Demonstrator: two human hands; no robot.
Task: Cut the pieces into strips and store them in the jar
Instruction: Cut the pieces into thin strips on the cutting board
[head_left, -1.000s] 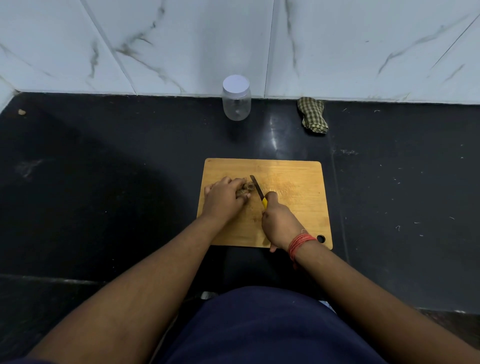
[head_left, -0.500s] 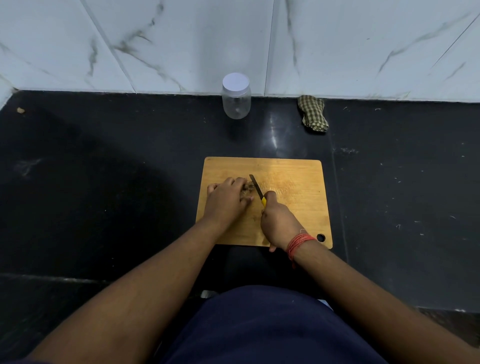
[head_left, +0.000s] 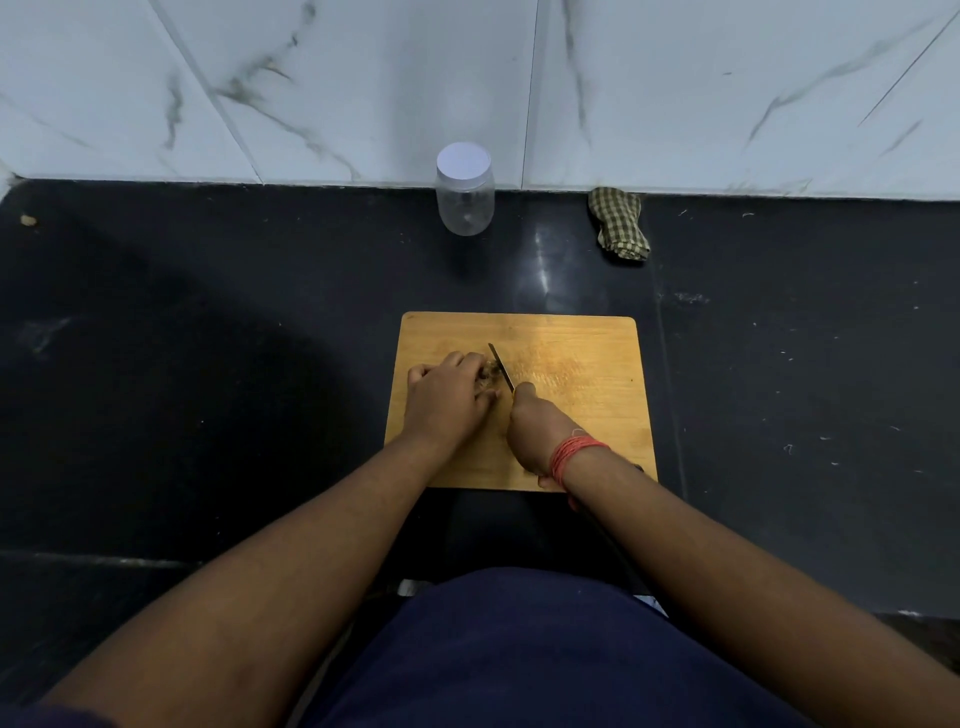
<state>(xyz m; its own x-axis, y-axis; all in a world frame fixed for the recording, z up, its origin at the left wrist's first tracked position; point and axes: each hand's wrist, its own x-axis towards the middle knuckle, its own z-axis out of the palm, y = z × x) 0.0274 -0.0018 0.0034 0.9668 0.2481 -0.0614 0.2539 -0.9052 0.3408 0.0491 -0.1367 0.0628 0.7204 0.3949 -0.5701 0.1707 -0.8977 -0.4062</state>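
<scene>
1. I see my left hand (head_left: 445, 400) curled over the brown pieces (head_left: 487, 375), pinning them on the left part of the board (head_left: 571, 364).
2. My right hand (head_left: 535, 431) grips the knife (head_left: 501, 366), blade angled away and touching the pieces on their right side.
3. The jar (head_left: 465, 200), lid (head_left: 463, 161) on, stands well back by the wall.
4. A checked cloth (head_left: 618, 223) lies to its right on the dark surface (head_left: 208, 338).
</scene>
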